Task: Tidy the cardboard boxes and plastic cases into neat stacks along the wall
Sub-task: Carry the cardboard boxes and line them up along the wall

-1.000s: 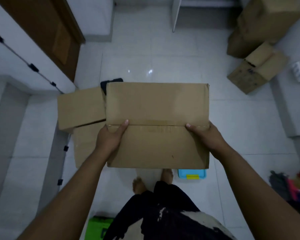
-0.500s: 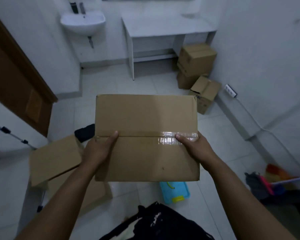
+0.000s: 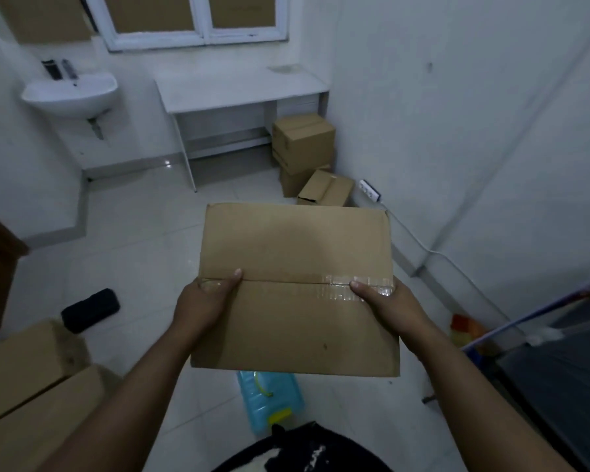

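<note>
Holding a cardboard box (image 3: 297,253) mid-frame, with left hand (image 3: 201,301) and right hand (image 3: 392,308) clamped on its opposite sides, with thumbs (image 3: 234,276) pressed flat on top. Facing stacked boxes (image 3: 304,141) at upper centre.

Plain brown cardboard box (image 3: 295,287), light blue plastic case (image 3: 269,400) with yellow latch, black case (image 3: 90,310), white sink (image 3: 70,93).

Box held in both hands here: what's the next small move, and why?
Probably carry the box toward the stacked boxes by the wall: left hand and right hand grip its sides, and that stack stands ahead.
</note>
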{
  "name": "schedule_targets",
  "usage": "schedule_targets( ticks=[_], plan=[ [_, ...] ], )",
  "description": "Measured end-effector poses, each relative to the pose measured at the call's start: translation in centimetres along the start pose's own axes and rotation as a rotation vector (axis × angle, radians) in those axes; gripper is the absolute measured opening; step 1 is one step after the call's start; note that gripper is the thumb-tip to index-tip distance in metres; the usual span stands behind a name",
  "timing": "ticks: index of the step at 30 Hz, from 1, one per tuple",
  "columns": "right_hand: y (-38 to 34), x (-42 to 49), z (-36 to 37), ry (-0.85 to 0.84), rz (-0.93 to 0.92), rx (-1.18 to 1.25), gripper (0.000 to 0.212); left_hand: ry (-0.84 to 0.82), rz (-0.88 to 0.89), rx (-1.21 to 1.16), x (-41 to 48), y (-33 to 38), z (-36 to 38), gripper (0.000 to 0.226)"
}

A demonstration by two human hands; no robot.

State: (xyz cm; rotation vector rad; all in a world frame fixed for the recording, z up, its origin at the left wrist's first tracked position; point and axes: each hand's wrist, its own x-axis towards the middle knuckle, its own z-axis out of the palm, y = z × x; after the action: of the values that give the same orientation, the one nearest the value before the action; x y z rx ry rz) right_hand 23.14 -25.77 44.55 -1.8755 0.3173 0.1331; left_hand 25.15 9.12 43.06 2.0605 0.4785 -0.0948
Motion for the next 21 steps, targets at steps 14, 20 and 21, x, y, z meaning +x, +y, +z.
schedule_targets(
  ticks=[14,20,21],
  plan=[
    [4.8,3.6,-17.9,0.143,0.009,0.089,0.058,-0.033,0.046,-0.016,-3.2,12.4,15.2,0.091],
    [5.3,7.6,-19.6,0.162,0.030,0.100,0.060,-0.054,0.067,0.043,0.4,15.4,17.7,0.093],
    [5.3,8.3,-19.9,0.159,0.038,0.096,0.060,-0.065,0.065,0.042,1.3,15.8,18.2,0.092]
  ],
)
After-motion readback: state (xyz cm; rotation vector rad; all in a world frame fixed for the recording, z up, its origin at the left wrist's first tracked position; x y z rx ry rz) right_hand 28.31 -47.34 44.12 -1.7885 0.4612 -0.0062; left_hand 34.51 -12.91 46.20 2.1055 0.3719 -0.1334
